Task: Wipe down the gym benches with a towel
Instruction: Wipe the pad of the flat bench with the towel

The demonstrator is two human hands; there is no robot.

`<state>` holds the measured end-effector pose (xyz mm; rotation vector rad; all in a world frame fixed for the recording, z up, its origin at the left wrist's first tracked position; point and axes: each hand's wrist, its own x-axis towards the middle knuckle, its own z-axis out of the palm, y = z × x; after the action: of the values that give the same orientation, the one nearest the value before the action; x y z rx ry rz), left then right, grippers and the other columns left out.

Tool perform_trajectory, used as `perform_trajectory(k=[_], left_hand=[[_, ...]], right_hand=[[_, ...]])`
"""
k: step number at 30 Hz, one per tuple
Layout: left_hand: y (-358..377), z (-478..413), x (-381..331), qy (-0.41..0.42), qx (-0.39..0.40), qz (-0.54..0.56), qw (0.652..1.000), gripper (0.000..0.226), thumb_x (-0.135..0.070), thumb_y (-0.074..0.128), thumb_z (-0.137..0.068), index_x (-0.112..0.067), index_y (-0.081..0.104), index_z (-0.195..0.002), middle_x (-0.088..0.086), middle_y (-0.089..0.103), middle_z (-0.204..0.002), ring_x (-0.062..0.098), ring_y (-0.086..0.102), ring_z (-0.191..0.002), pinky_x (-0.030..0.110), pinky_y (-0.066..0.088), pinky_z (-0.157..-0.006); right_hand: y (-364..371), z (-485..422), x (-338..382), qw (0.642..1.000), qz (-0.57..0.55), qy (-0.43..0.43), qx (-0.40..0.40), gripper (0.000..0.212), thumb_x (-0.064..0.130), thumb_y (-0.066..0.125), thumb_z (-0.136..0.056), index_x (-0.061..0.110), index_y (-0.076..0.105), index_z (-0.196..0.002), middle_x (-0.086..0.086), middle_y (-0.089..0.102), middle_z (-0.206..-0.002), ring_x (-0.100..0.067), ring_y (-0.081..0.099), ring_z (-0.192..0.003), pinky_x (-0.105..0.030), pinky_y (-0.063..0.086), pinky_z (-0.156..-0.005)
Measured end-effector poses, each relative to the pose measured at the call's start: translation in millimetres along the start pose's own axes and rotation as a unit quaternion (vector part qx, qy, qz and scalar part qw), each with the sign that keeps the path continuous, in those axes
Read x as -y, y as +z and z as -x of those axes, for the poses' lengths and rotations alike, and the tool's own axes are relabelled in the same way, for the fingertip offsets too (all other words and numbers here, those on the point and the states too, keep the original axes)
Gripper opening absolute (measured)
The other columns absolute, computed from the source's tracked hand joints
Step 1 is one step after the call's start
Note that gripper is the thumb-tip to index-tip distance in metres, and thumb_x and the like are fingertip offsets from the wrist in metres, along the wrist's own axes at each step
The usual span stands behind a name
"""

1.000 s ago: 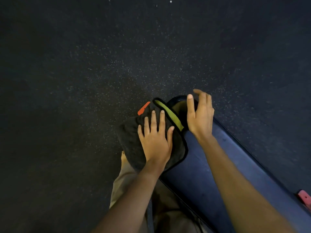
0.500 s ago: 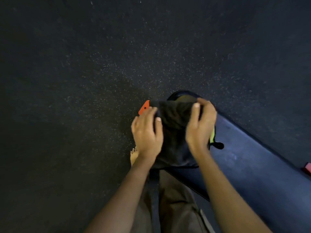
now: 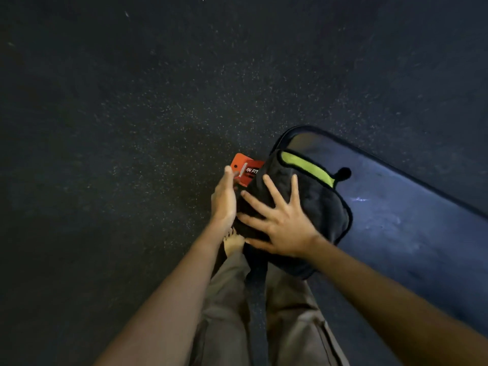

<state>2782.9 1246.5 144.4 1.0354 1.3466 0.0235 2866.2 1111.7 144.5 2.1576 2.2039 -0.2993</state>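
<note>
A dark towel [image 3: 317,204] with a yellow-green stripe and black trim lies over the near end of a dark blue padded gym bench [image 3: 401,215]. My right hand [image 3: 277,220] lies flat on the towel with its fingers spread wide. My left hand [image 3: 224,196] is at the towel's left edge, fingers straight and pointing away from me, beside the bench end. Part of the towel hangs over the bench's near side.
An orange metal bench foot [image 3: 244,169] with white lettering sticks out under the bench end. Dark speckled rubber floor [image 3: 132,114] lies all around. My legs in tan trousers [image 3: 264,318] and a bare foot [image 3: 233,243] stand just below the hands.
Both hands gripped the bunched towel half a second ago. Now the towel is spread on the bench, my right hand lies flat on it, and my left hand has moved to its left edge.
</note>
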Motion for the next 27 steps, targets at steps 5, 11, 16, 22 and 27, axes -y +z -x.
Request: perform_trajectory(k=[5,11,16,22,27], left_hand=[[6.5,-2.6,-9.7,0.057,-0.033,-0.021,0.998,0.052,-0.049,0.028,-0.100,-0.015,0.058,-0.126,0.007,0.057,-0.131,0.020,0.050,-0.123,0.041,0.033,-0.109],[7.9,-2.8,-2.4,0.065,-0.003,-0.035,0.997,0.068,-0.065,0.027,-0.084,-0.021,0.057,-0.126,0.006,0.057,-0.129,0.020,0.051,-0.122,0.045,0.035,-0.108],[20.7,4.4,-6.9,0.193,-0.029,-0.117,0.974,0.044,-0.036,0.034,-0.100,-0.012,0.049,-0.134,0.005,0.051,-0.136,0.019,0.045,-0.128,0.025,0.033,-0.103],[52.2,11.3,-8.7,0.337,0.077,-0.318,0.883,0.060,-0.044,0.029,-0.096,-0.010,0.030,-0.146,0.007,0.026,-0.154,0.009,0.019,-0.140,0.014,0.006,-0.112],[45.0,-1.0,17.5,0.402,0.087,-0.438,0.799,0.057,-0.043,0.020,-0.099,-0.018,0.006,-0.148,0.002,0.002,-0.157,0.014,0.002,-0.145,0.019,-0.008,-0.114]], right_hand=[[-12.1,-33.7,-16.6,0.968,-0.034,0.248,-0.008,0.069,0.075,0.042,-0.077,0.036,0.055,-0.132,-0.008,0.023,-0.159,-0.047,0.006,-0.144,-0.079,-0.007,-0.097],[1.8,5.3,-3.1,0.996,-0.035,0.067,-0.036,0.067,0.070,0.044,-0.081,0.035,0.050,-0.138,-0.007,0.030,-0.156,-0.046,0.010,-0.143,-0.080,0.001,-0.101],[-4.5,-23.8,-63.8,0.979,-0.035,0.185,-0.078,0.069,0.071,0.039,-0.080,0.033,0.055,-0.135,-0.009,0.038,-0.152,-0.046,0.025,-0.141,-0.079,0.002,-0.099],[-3.5,33.2,-48.2,0.842,-0.081,0.524,-0.094,0.068,0.072,0.030,-0.088,0.041,0.030,-0.148,-0.004,0.020,-0.160,-0.039,0.017,-0.144,-0.072,0.011,-0.106],[14.8,70.4,30.8,0.894,-0.071,0.437,-0.067,0.065,0.071,0.032,-0.088,0.041,0.033,-0.146,-0.004,0.024,-0.158,-0.044,0.018,-0.142,-0.077,0.011,-0.101]])
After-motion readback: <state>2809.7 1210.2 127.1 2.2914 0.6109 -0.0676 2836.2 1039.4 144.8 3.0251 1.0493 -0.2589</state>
